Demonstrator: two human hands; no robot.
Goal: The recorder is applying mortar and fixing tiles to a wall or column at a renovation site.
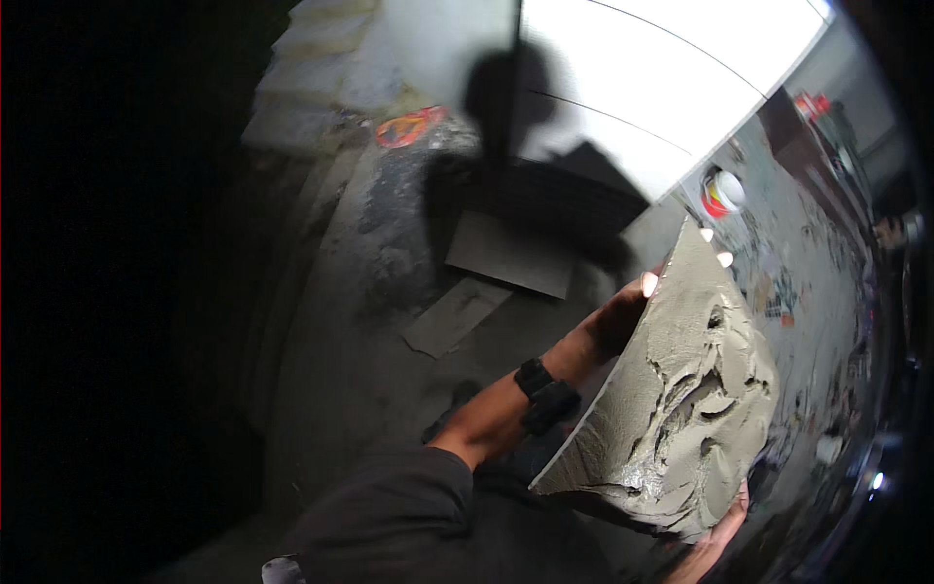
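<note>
A flat board or tile (686, 409), its upper face thickly coated with uneven grey mortar, is held tilted at the right. My left hand (637, 302) grips its upper left side, fingertips showing over the edge; a black watch is on that wrist. My right hand (730, 516) holds the lower right edge, partly hidden behind it. Beyond my left arm, two grey slabs lie on the dusty floor, a larger one (506, 253) and a narrower one (452, 321).
A bright white tiled panel (652, 68) carries a dark shadow. A stepped pale stack (311, 68) and an orange object (404, 127) are at the upper left. A white-and-red bucket (723, 190) stands beyond the board. A red object (810, 105) is at the far right.
</note>
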